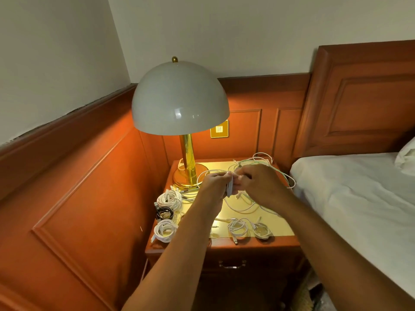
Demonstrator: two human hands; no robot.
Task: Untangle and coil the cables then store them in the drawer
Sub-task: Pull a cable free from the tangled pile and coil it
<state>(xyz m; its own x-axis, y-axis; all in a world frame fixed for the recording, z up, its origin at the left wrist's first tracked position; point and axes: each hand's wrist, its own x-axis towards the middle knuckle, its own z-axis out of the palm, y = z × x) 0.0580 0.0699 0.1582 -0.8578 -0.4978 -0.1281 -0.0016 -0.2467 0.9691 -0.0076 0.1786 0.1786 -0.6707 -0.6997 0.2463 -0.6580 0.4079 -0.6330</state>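
Note:
Above the nightstand top (278, 227) my left hand (214, 184) grips a small bundle of white cable loops (229, 189). My right hand (258, 182) pinches the same white cable just to the right of the bundle. Loose white and pale green cables (258, 163) lie tangled behind and under my hands. Coiled cables sit on the top: two white coils (169, 198) (165, 230) and a black one (165, 213) at the left, two white coils (238, 227) (261, 230) near the front edge. The drawer (232, 263) below is closed.
A brass lamp (187, 167) with a white dome shade stands at the back left of the nightstand. Wood panelling closes the left and back. A bed with a white sheet (359, 198) lies directly to the right.

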